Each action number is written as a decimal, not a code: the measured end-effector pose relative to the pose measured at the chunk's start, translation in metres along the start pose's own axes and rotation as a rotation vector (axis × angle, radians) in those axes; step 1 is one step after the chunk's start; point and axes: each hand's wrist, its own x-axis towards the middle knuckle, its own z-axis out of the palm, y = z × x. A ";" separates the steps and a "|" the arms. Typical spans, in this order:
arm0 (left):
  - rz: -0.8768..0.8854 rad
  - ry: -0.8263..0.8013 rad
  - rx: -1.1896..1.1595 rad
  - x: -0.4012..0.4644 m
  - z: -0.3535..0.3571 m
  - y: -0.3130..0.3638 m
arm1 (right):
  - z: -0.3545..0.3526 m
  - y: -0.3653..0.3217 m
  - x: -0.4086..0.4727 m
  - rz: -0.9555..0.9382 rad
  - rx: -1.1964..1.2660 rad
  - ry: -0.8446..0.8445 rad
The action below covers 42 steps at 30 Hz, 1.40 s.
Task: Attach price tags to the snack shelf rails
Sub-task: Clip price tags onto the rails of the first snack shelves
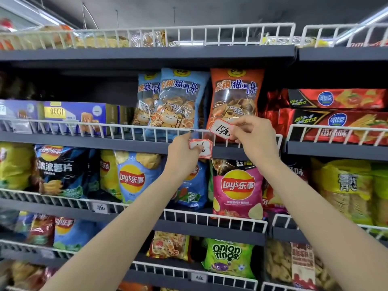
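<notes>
Presently, working left to right from my remote station, I note the left hand [182, 149] raised to the white wire shelf rail [117, 127], its fingers curled around a small stack of red-bordered white paper price tags [202, 148] held just below the rail; the fingertips reach up to a small dark clip [192, 131] on the top wire. To its right, the right hand [251, 133] pinches a single red-bordered handwritten price tag [220, 128] between thumb and fingers, touching the rail in front of the orange cat-ear snack bag [236, 97]. I judge the attaching step is in hand. The next move calls for seating this tag squarely on the wire, then releasing.
</notes>
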 end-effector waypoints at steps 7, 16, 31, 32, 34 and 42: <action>-0.023 -0.044 -0.044 0.005 -0.010 -0.016 | 0.016 -0.003 0.003 -0.096 -0.088 0.012; 0.072 -0.345 -0.068 0.015 -0.040 -0.042 | 0.044 -0.013 0.011 -0.241 -0.266 0.050; 0.174 -0.406 0.000 0.034 -0.049 -0.058 | 0.053 -0.001 0.008 -0.442 -0.818 -0.072; 0.177 -0.403 -0.002 0.034 -0.048 -0.058 | 0.052 0.000 0.009 -0.474 -0.859 -0.080; 0.179 -0.396 -0.007 0.035 -0.048 -0.058 | 0.051 0.003 0.009 -0.528 -0.914 -0.102; 0.200 -0.366 0.014 0.035 -0.050 -0.058 | 0.048 0.004 0.004 -0.532 -0.923 -0.109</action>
